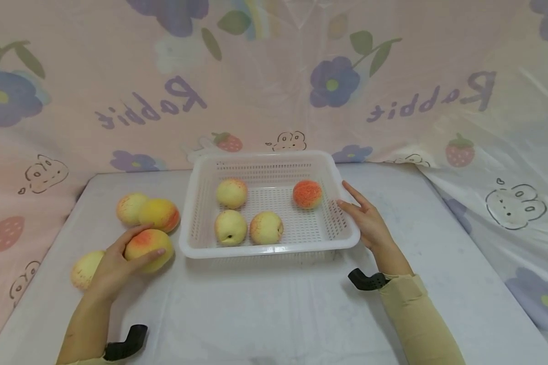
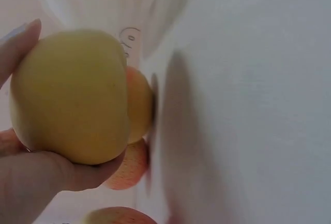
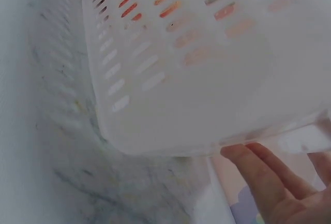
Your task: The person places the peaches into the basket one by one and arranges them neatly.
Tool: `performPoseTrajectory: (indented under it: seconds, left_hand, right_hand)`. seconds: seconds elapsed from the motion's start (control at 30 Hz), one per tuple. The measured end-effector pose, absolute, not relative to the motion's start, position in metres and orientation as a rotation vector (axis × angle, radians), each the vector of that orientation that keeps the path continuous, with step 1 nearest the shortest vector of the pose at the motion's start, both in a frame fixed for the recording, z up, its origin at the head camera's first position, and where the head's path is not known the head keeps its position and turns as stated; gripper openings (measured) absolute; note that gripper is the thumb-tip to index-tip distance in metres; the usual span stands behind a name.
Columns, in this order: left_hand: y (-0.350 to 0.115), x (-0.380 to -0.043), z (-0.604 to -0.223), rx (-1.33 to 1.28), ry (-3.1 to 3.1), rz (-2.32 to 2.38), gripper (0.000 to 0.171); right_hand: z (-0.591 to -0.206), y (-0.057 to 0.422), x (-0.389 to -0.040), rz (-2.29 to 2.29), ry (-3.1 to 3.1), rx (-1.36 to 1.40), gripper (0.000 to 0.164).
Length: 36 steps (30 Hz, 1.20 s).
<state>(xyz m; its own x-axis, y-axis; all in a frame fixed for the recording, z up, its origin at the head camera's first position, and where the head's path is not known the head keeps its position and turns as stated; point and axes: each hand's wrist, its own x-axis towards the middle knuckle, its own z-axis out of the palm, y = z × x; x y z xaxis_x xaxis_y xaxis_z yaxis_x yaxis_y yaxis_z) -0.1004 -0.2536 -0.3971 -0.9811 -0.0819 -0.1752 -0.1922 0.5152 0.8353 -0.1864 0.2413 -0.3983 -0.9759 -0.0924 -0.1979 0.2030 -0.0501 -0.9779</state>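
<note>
My left hand (image 1: 111,271) grips a yellow peach (image 1: 150,249) with a red blush, fingers over its far side and thumb along its near side. In the left wrist view the held peach (image 2: 72,97) stands above the table, its shadow apart from it. A white slotted plastic basket (image 1: 274,249) sits mid-table with three pale peaches (image 1: 230,228) at its left and middle and one red-orange peach (image 1: 307,194) at its right. My right hand (image 1: 372,225) touches the basket's right side, fingers nearly straight; the right wrist view shows fingertips (image 3: 235,151) right at its edge.
Left of the basket, a pale peach (image 1: 130,209) and a yellow-red peach (image 1: 162,214) lie side by side. Another pale peach (image 1: 86,269) lies beside my left hand, partly covered by it. A printed cloth (image 1: 255,101) hangs behind the white table (image 1: 255,314).
</note>
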Motion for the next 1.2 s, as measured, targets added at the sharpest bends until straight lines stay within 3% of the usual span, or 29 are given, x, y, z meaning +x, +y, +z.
performPoseTrajectory:
  seconds: [1.2]
  left_hand:
    - [-0.197,-0.130,-0.322,0.030,2.617,1.772,0.062]
  right_hand:
    - [-0.398,0.241,-0.187,-2.154,1.988,0.115,0.065]
